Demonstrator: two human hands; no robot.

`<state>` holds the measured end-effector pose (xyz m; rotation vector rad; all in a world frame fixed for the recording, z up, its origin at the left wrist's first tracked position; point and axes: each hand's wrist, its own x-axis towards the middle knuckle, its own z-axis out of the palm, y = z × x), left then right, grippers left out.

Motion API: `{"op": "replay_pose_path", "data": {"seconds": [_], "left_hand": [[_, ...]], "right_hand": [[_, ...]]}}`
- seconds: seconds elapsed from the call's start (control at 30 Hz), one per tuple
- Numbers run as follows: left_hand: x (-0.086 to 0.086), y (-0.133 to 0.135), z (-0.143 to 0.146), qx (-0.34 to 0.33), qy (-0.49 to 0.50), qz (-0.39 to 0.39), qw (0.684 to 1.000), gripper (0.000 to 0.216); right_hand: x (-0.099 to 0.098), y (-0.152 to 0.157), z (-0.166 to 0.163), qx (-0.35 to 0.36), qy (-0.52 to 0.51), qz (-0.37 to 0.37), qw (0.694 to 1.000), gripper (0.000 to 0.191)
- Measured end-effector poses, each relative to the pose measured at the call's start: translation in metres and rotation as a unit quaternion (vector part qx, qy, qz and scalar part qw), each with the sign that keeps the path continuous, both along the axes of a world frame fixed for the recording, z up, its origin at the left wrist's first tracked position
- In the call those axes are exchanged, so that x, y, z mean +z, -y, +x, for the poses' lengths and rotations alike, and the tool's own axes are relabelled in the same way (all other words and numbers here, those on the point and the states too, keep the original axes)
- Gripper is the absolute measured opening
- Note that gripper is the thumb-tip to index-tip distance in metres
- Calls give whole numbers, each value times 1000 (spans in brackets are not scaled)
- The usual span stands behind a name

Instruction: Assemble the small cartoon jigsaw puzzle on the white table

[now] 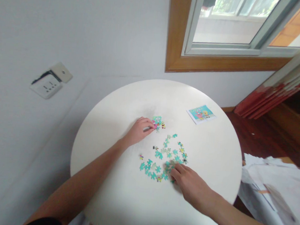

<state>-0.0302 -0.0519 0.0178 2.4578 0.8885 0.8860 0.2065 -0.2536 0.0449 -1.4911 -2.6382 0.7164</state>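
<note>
My left hand has its thumb and fingers pinched at the left edge of a small joined cluster of jigsaw puzzle pieces, on a pink piece there. The cluster shows green, pink and yellow cartoon parts. Below and to the right lie many loose jigsaw pieces, mostly turquoise and pale green, scattered in a rough ring. Over the lower right of these, my right hand rests with fingers curled down among them. Its fingertips are partly hidden, so what they hold does not show.
The pieces lie on a round white table. A cartoon picture card lies at its far right. White wall with a socket stands behind to the left. Papers are stacked right of the table, near a red-and-white curtain.
</note>
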Motion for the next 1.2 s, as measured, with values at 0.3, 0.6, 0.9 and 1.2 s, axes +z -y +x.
{"op": "replay_pose_path", "data": {"seconds": [0.3,0.6,0.9,1.2], "left_hand": [[-6,-1,-2,4,-18,2,1000,12],[-5,3,2,6,-44,17,999,25],[-10,5,1,-1,-84,-9,996,29],[-9,5,0,-5,-99,-10,995,31]], "right_hand": [[13,-11,2,-17,-85,-39,995,24],[1,-140,1,-252,-373,-14,893,10],[-18,-195,-21,-279,-267,-13,922,16],[-12,-192,-29,-267,-203,10,942,17]]}}
